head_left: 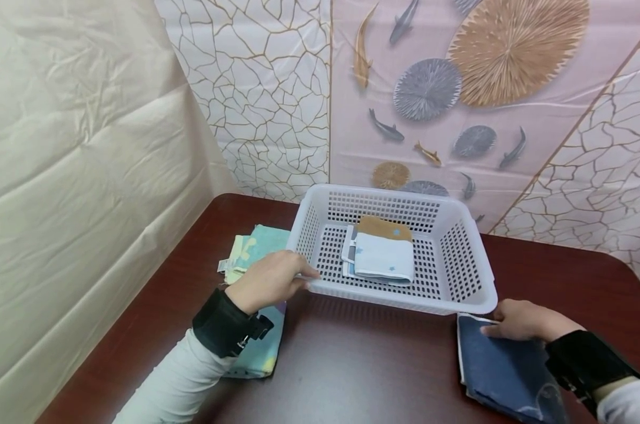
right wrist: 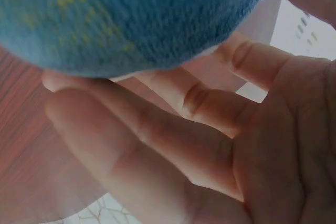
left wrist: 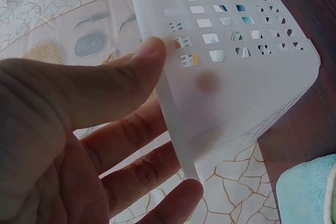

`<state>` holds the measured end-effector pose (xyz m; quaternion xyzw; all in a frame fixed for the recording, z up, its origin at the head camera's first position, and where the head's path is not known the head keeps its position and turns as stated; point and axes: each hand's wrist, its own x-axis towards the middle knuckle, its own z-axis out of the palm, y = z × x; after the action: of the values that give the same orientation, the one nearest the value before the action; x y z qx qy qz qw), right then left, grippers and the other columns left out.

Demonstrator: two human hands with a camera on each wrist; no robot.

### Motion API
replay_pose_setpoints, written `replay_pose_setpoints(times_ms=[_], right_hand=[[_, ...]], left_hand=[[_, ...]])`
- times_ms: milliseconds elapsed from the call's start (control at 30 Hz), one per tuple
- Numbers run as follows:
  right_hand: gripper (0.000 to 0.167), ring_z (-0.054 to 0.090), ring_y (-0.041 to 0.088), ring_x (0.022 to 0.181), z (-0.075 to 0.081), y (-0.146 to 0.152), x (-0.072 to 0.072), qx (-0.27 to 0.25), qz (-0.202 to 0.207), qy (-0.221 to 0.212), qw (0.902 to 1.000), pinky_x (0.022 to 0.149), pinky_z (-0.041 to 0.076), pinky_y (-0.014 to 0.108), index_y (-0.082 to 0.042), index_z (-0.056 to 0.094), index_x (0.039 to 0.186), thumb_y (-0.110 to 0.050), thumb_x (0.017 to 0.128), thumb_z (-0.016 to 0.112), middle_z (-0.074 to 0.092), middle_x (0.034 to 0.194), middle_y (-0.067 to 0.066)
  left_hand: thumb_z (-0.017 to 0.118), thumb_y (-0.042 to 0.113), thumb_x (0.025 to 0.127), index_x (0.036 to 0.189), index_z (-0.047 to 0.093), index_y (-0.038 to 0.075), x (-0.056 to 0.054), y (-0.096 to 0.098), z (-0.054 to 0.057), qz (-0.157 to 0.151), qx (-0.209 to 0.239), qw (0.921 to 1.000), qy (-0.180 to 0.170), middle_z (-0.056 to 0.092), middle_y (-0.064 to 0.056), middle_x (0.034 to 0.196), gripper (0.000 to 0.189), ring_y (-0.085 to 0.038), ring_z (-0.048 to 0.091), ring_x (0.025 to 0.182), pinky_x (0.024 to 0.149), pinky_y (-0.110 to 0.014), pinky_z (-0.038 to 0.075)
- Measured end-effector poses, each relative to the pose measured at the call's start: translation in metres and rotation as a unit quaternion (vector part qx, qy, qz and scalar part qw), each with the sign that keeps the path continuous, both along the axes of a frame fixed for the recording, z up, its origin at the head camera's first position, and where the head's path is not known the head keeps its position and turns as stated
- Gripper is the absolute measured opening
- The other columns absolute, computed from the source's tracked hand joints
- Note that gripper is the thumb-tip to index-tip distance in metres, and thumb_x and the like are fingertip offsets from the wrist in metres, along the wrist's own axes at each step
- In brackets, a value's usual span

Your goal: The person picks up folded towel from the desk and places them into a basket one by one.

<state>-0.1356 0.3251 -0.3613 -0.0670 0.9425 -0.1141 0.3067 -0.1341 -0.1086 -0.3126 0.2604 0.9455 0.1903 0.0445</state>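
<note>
Left hand [head_left: 273, 278]: at the near left corner of the white basket [head_left: 404, 300]. The left wrist view shows the rim pinched, thumb on one face, fingers on the other; the fingers behind show as blurred shadows through the plastic. Remaining fingers spread apart.

Right hand [head_left: 529, 320]: on the dark blue towel [head_left: 502, 365], just beside the basket's near right corner. Thumb on top; the right wrist view has the other fingers beneath the edge, slightly apart, so the towel is held between them. How firmly: cannot tell. Thumb cut off at that view's upper right.

Dark blue towel: folded, on the dark red table [head_left: 351, 368], nearer the person than the basket. Lower end runs out of the head view; hand and black right strap [head_left: 590, 360] cover part of its right side. Cannot tell whether its far edge touches the basket.

Inside the basket: a folded white-and-brown cloth [head_left: 384, 259] with blue stars, flat on the base. A grey-striped edge shows at its left; cannot tell if this is a separate piece.

Left of the basket: green-and-yellow cloth [head_left: 267, 240], its middle hidden by the left hand and black left strap [head_left: 223, 324]. Print on its white tag [head_left: 223, 265] is too small to read.
</note>
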Motion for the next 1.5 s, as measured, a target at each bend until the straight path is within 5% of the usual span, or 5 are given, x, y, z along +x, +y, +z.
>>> replay_pose_setpoints(times_ms=[167, 267, 567, 900, 1500], right_hand=[[0.063, 0.061, 0.046, 0.108, 0.0, -0.011, 0.004, -0.002, 0.008, -0.008, 0.9999, 0.085, 0.049, 0.056, 0.01, 0.055, 0.128, -0.037, 0.09, 0.071, 0.061, 0.118, 0.034], [0.069, 0.057, 0.05, 0.115, -0.001, -0.018, 0.007, 0.002, 0.022, 0.006, 0.9997, 0.09, 0.046, 0.062, 0.011, 0.051, 0.133, -0.038, 0.089, 0.071, 0.055, 0.128, 0.038], [0.048, 0.054, 0.021, 0.076, -0.002, -0.045, 0.02, -0.002, 0.02, 0.045, 0.9988, 0.065, 0.042, 0.038, -0.001, 0.058, 0.114, -0.04, 0.089, 0.071, 0.059, 0.085, 0.005], [0.032, 0.045, 0.015, 0.06, 0.001, -0.083, 0.038, 0.007, 0.016, 0.077, 0.9969, 0.057, 0.033, 0.03, -0.016, 0.054, 0.078, -0.041, 0.089, 0.071, 0.045, 0.066, 0.0], [0.034, 0.051, 0.015, 0.067, 0.003, -0.122, 0.041, 0.032, 0.034, 0.061, 0.997, 0.061, 0.039, 0.035, -0.015, 0.063, 0.093, -0.047, 0.088, 0.069, 0.053, 0.071, 0.001]], left_hand=[[0.074, 0.008, 0.088, 0.109, 0.078, 0.013, 0.0, 0.0, 0.0, -0.002, -0.002, 1.0, -0.002, 0.076, -0.003, 0.107, 0.022, -0.014, 0.06, 0.082, 0.065, -0.025, 0.047], [0.074, 0.008, 0.088, 0.11, 0.078, 0.013, 0.0, -0.001, 0.001, -0.001, -0.001, 1.0, -0.004, 0.076, -0.003, 0.107, 0.022, -0.014, 0.06, 0.081, 0.064, -0.024, 0.046], [0.075, 0.008, 0.087, 0.109, 0.078, 0.012, 0.001, 0.001, 0.001, 0.002, -0.001, 1.0, 0.003, 0.076, -0.003, 0.107, 0.023, -0.014, 0.059, 0.081, 0.063, -0.024, 0.045], [0.075, 0.008, 0.087, 0.109, 0.078, 0.012, -0.001, 0.0, 0.001, 0.004, -0.003, 1.0, 0.001, 0.075, -0.004, 0.108, 0.022, -0.015, 0.06, 0.081, 0.062, -0.024, 0.045], [0.074, 0.008, 0.088, 0.11, 0.078, 0.011, 0.001, 0.0, -0.001, 0.015, 0.003, 0.9999, -0.006, 0.075, -0.004, 0.109, 0.023, -0.017, 0.062, 0.087, 0.071, -0.028, 0.05]])
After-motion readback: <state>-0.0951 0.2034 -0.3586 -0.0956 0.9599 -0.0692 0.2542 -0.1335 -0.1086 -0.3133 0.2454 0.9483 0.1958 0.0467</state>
